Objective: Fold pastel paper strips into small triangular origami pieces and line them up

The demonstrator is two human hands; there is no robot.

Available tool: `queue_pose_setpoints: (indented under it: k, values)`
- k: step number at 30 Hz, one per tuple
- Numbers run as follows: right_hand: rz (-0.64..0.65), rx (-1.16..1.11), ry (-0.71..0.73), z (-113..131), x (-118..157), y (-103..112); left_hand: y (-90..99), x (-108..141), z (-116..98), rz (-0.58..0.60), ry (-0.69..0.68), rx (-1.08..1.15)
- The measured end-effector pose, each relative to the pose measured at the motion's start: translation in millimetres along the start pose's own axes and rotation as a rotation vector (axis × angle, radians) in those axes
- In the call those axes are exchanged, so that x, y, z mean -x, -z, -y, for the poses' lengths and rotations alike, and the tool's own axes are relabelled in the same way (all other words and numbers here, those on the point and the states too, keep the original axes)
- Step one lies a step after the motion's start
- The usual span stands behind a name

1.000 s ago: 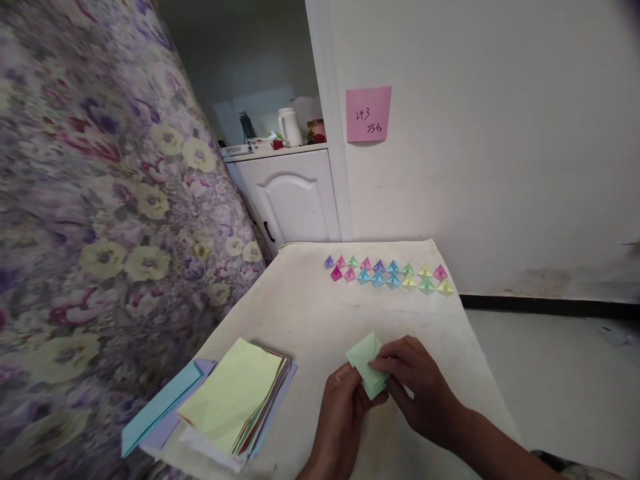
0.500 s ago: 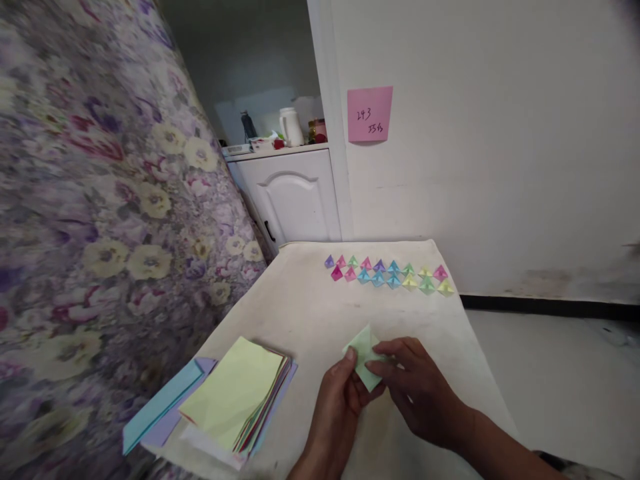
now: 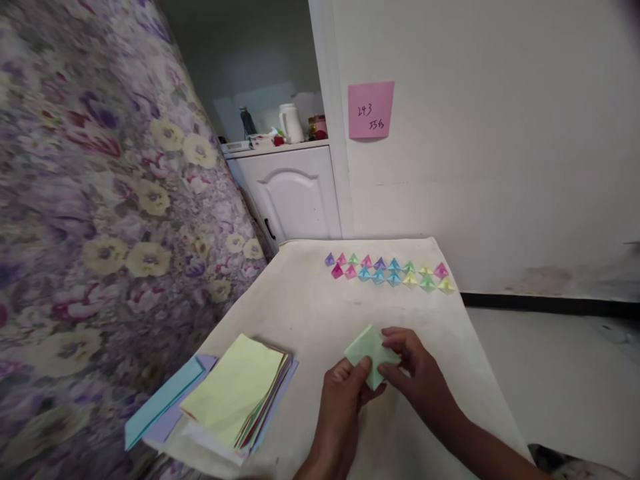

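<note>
A small folded piece of light green paper [image 3: 369,348] is held above the near part of the table. My left hand [image 3: 345,393] grips its lower left side, thumb on top and the other fingers beneath. On the paper's right side, my right hand [image 3: 417,370] pinches the edge between thumb and fingers. Farther back on the table lie two rows of small folded paper pieces [image 3: 379,275] in pink, purple, blue, green and yellow. To the left of my hands is a stack of coloured paper sheets [image 3: 237,387] with a pale yellow one on top.
Blue and purple folded paper [image 3: 163,403] lies left of the stack at the edge of the cream-covered table [image 3: 295,300]. A floral curtain [image 3: 125,220] hangs along the left. Behind stand a white cabinet [image 3: 300,193], a jug [image 3: 291,125] and a wall with a pink note [image 3: 371,110].
My left thumb has moved inward over the green paper. My right fingers have shifted to its right edge, and the paper's right part is now turned outward.
</note>
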State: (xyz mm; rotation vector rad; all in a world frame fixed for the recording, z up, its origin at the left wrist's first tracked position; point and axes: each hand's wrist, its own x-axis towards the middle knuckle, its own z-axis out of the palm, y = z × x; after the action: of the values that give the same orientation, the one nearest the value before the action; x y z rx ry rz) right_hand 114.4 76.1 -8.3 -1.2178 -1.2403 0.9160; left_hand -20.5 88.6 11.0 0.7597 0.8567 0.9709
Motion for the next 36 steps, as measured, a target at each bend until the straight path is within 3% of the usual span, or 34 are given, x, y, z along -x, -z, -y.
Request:
queue_pose_setpoints:
  k: [2,5,19,24,29,36]
  values:
    - [0.038,-0.140,-0.098,-3.8,-1.0,-2.3,-1.4,0.7,1.5,0.024,0.001,-0.015]
    - [0.092,-0.263,-0.131,-5.1,-1.6,-3.4,-3.0,1.2,4.4,0.044,-0.015,-0.014]
    - [0.126,-0.324,-0.176,0.5,-5.1,2.3,0.3,1.7,4.9,0.010,-0.042,-0.062]
    - [0.129,-0.284,-0.163,-2.8,-6.2,2.7,1.6,-0.9,8.0,0.024,-0.025,-0.060]
    - [0.143,-0.145,-0.124,-4.2,-5.5,2.5,5.0,-6.1,14.4,-0.042,-0.003,-0.074]
    - [0.150,-0.120,-0.127,-7.3,-4.0,1.1,5.5,-7.5,14.8,-0.085,0.030,-0.021]
